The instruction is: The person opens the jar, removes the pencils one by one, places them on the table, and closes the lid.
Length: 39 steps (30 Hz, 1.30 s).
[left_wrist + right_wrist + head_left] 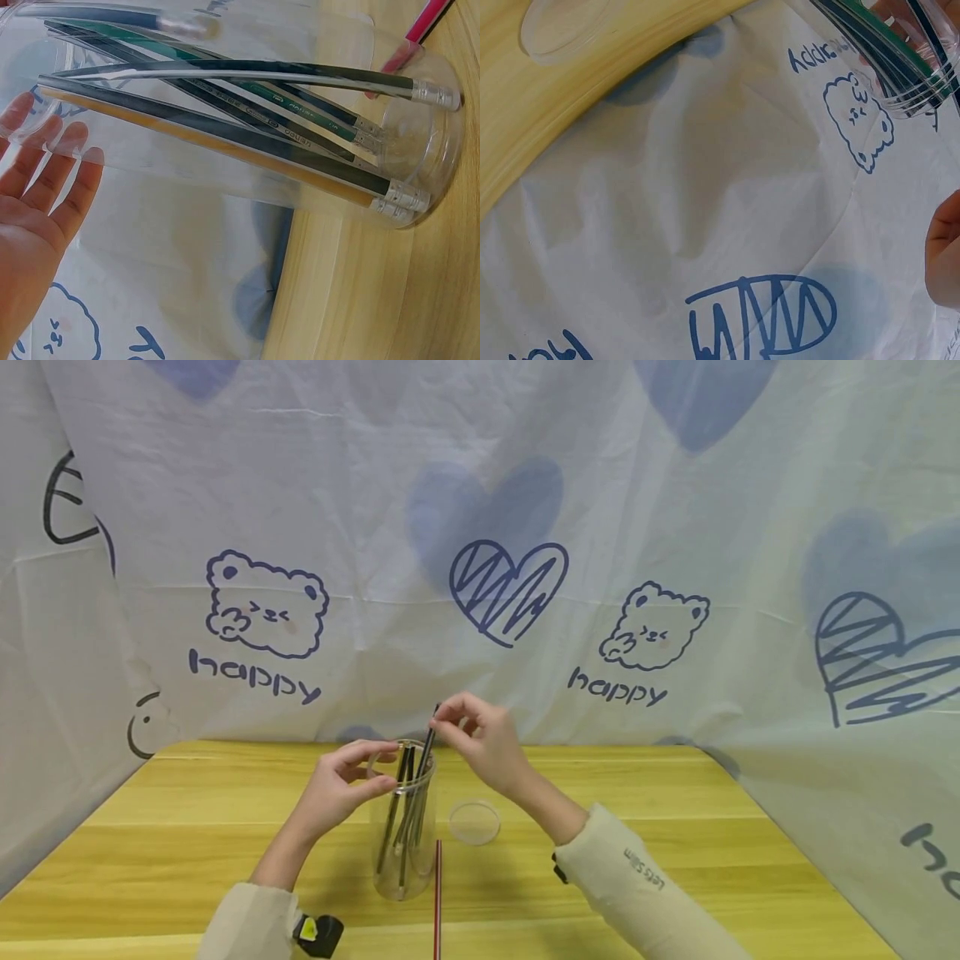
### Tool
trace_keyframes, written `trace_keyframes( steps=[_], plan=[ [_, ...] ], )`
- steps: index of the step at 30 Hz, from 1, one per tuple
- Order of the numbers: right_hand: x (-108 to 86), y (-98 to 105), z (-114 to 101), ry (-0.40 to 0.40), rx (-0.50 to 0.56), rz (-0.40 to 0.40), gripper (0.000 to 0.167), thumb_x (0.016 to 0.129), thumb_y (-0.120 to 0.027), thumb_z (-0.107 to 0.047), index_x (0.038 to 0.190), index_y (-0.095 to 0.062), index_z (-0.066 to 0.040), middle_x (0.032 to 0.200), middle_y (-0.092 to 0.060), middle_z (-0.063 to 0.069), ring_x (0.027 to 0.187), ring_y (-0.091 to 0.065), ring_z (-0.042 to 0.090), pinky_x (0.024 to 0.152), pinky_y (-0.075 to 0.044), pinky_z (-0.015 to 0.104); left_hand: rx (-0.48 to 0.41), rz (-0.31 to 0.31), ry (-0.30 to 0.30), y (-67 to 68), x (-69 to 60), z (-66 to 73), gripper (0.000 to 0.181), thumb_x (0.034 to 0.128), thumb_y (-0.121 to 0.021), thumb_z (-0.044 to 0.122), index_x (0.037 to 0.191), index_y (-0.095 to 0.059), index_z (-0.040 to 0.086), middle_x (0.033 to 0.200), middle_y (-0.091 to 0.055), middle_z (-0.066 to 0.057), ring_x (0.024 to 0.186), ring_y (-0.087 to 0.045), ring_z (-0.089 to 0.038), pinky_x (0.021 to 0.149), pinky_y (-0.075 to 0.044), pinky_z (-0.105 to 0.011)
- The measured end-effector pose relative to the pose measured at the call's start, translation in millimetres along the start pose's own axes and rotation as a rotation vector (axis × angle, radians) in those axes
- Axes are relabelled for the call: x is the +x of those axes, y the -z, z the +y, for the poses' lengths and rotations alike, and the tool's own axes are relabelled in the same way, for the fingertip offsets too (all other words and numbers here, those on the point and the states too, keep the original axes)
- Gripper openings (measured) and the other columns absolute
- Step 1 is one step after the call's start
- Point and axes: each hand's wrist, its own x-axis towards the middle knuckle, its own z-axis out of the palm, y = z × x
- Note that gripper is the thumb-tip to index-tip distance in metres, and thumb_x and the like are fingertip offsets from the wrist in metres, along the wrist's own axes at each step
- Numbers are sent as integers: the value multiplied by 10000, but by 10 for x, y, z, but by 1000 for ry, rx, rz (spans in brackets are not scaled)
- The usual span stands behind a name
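A tall clear plastic jar stands on the table. My left hand grips it near the rim, thumb on the near side and fingers around the far side. Inside lean several pencils, mostly dark with one yellowish, their metal-banded eraser ends down at the base. Above the mouth, my right hand pinches the top of a dark pencil between thumb and fingertips; its lower part is still within the jar. Only an edge of the right hand shows in the right wrist view.
A round clear lid lies on the wooden table right of the jar. A red pencil lies in front, pointing toward the near edge. Behind the table hangs a white printed cloth.
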Motion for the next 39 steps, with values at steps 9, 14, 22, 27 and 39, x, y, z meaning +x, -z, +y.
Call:
trace_keyframes(
  steps=[9,14,22,27,39],
  plan=[
    [27,-6,15,103,-51,130,219,761,-620,104,975,-581,81,859,-602,161,648,-555,204,512,-481,248,-5,-3,10,3,5,-2,353,774,-655,-32,1117,-575,-54,1036,-581,-178,923,-546,-283,733,-493,-285],
    [56,20,-10,97,-52,168,351,758,-615,121,1097,-528,94,994,-539,189,674,-572,225,518,-491,259,-8,-6,-3,4,9,-2,349,777,-653,-30,1116,-573,-59,1036,-580,-183,924,-547,-264,733,-490,-274],
    [114,76,-63,64,26,210,584,750,-594,168,1282,-358,116,1113,-399,236,728,-577,294,587,-523,266,-7,-4,10,4,12,-8,349,773,-659,-24,1111,-576,-57,1024,-579,-182,919,-551,-222,733,-486,-264],
    [163,122,-91,54,103,315,633,758,-548,201,1328,-289,108,1144,-359,209,750,-555,168,597,-527,287,-12,-5,33,2,14,1,359,772,-667,-6,1116,-576,-50,1030,-577,-171,907,-561,-178,731,-490,-277],
    [217,288,-109,26,237,451,403,748,-516,231,1127,-393,171,1057,-491,90,768,-560,117,611,-526,333,-4,-3,27,-1,5,0,355,772,-663,-18,1114,-577,-53,1022,-579,-181,913,-554,-180,737,-486,-264]
  ],
)
